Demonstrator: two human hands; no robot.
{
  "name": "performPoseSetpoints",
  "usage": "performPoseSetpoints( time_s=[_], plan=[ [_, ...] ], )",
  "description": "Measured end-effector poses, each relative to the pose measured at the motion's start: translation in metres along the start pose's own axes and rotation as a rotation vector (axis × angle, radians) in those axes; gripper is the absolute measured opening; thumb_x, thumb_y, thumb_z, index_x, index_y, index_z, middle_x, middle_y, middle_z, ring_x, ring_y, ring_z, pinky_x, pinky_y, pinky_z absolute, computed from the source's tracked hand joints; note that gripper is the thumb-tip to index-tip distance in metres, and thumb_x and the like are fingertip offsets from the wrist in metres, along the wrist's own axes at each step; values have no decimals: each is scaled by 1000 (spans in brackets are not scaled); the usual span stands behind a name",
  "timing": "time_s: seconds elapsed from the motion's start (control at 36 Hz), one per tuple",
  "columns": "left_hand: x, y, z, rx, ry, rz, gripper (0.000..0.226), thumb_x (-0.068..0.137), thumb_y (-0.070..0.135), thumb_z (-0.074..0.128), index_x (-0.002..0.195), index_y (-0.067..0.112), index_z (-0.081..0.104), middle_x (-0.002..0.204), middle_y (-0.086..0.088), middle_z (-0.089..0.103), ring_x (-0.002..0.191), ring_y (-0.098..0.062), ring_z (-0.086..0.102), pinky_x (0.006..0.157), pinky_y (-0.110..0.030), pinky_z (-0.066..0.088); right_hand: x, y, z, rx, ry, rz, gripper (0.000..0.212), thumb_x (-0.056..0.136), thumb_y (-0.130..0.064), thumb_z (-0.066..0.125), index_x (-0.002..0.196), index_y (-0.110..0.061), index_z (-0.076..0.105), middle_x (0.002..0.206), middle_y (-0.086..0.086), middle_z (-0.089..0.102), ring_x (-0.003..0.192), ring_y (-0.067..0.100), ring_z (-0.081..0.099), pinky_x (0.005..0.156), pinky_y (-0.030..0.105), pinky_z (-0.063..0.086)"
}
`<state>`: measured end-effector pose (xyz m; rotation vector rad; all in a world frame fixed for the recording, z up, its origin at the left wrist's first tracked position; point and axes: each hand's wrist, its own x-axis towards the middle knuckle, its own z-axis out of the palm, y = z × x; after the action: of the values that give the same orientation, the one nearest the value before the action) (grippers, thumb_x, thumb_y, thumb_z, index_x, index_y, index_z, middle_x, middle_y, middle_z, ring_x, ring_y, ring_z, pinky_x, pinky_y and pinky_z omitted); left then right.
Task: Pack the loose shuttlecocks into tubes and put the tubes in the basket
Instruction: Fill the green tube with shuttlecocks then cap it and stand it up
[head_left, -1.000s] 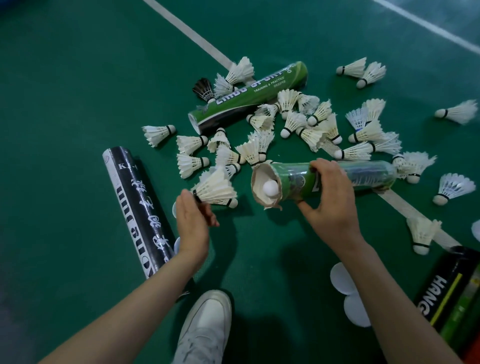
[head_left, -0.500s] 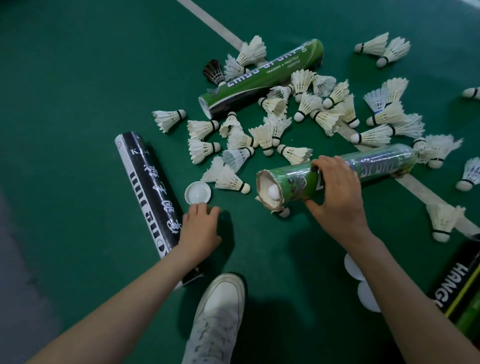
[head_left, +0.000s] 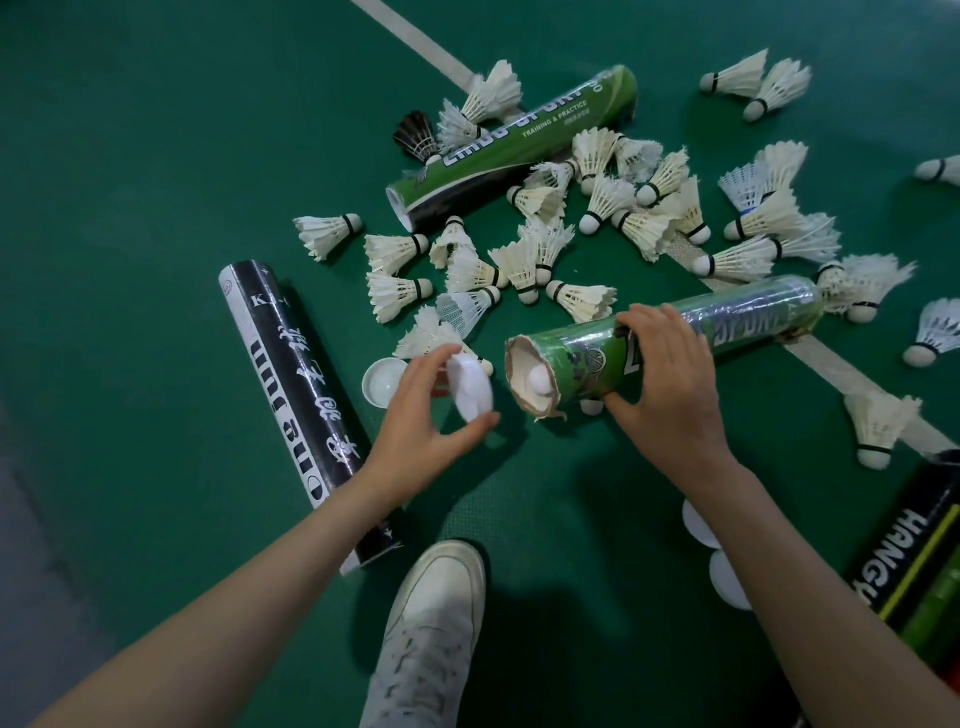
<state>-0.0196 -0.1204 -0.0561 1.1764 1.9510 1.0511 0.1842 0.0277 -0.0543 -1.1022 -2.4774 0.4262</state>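
My right hand grips a green tube lying on the green floor, its torn open end facing left with a white shuttlecock cork showing inside. My left hand pinches a white plastic cap between thumb and fingers, just left of that open end. Several loose white shuttlecocks lie scattered beyond the tube. A second white cap rests on the floor beside my left hand.
A black tube lies at the left, another green tube at the back. Black and green tubes sit at the right edge, two white caps near them. My white shoe is below. A black shuttlecock lies behind.
My left hand dropped a shuttlecock, reached to the floor near the caps, and now holds a white cap lifted toward the tube's open end. The right hand kept its grip.
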Motion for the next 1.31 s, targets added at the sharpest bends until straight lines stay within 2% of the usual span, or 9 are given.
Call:
performPoseSetpoints(
  time_s=[0.14,0.33,0.64,0.72,1.0,1.06,1.14,1.22,1.31],
  plan=[
    [-1,37,17,-130,74,201,70,79,33,72,135,10,39,130,-5,46,119,-19,49,101,-33,43,7,-2,-4,53,35,32,78,64,-11,81,132,-9,44,136,10,49,136,35,36,105,63,30],
    [11,52,22,-107,36,109,85,73,48,73,144,20,34,146,7,41,133,-7,39,109,-34,37,8,-6,-5,78,69,12,72,68,-14,79,131,-8,45,135,12,51,133,37,38,103,63,33],
    [18,65,13,-262,-84,3,86,65,18,85,138,30,42,126,17,52,115,4,52,88,-17,50,9,1,-8,69,47,-2,77,67,-15,82,133,-11,42,135,11,50,132,36,41,103,63,34],
    [19,70,13,-279,-77,-9,83,62,19,86,133,32,45,126,9,54,112,-10,57,82,-22,55,11,2,-9,30,23,-11,76,69,-18,82,133,-9,43,134,13,51,131,37,42,102,64,34],
    [20,70,15,-305,-77,-27,86,68,21,83,140,36,38,134,16,44,109,2,54,77,-11,50,11,-10,-6,39,-2,60,73,70,-12,78,134,-6,43,137,15,48,135,40,35,101,69,31],
    [20,70,17,-452,-139,-64,83,73,25,81,138,47,35,140,19,38,115,-6,55,88,-20,51,11,-11,-5,45,3,68,73,70,-12,77,135,-9,43,137,15,47,135,39,34,101,69,30],
    [19,71,21,-675,-152,-138,61,84,31,70,132,53,39,149,6,34,121,-24,55,96,-44,50,12,-13,-7,34,-2,76,75,70,-11,75,138,-15,43,136,15,45,134,39,32,101,70,29],
    [19,73,24,-718,-114,-169,52,89,30,59,135,45,41,145,8,38,121,-21,56,97,-48,49,14,-18,-9,48,-72,107,76,71,-15,72,140,-16,40,140,15,39,139,39,24,103,71,24],
    [19,75,24,-777,-73,-212,55,86,24,59,138,32,44,132,10,49,114,-21,61,93,-48,51,19,-28,-21,220,-223,177,77,70,-30,53,144,-21,34,151,6,25,146,27,5,111,68,4]
  ],
)
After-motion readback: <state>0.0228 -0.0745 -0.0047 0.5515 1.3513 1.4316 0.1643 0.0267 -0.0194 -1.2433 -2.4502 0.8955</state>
